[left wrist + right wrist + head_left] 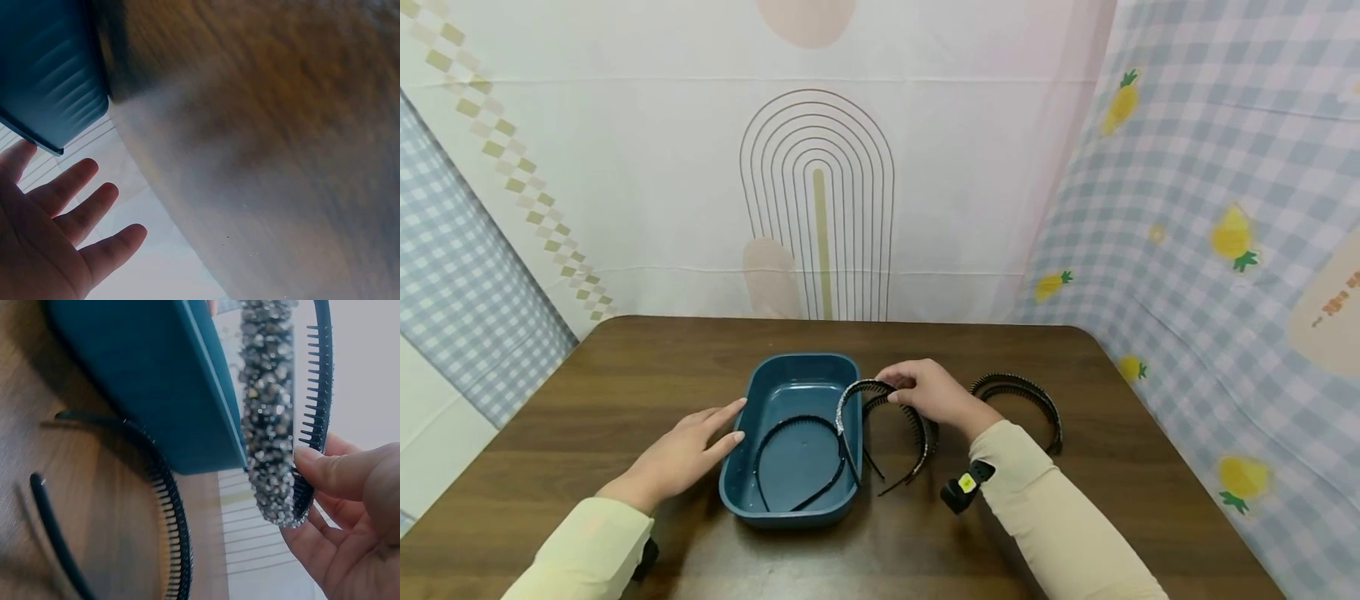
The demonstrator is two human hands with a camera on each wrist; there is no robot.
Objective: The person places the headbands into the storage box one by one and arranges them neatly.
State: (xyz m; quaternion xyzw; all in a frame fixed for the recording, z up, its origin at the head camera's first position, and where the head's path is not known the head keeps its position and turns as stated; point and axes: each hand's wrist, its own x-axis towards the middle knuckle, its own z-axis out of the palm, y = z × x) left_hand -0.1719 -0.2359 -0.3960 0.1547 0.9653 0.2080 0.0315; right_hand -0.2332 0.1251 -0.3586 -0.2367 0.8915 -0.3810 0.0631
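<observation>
A rhinestone-covered headband (841,417) with comb teeth inside hangs at the right rim of a blue plastic basin (801,523). My right hand (931,392) pinches it between thumb and fingers; the right wrist view shows the sparkling band (270,412) up close. Inside the basin lies a thin black headband (801,418). My left hand (673,458) is at the basin's left side, fingers extended and fingertips at the rim. On the table under my right hand rests another dark toothed headband (922,442), partly hidden by the hand.
Farther right, dark toothed headbands (1052,410) lie close together on the brown wooden table (685,367), partly behind my right forearm. A patterned white cloth (955,183) hangs behind the table, and a blue checked cloth (1180,250) hangs along the right side.
</observation>
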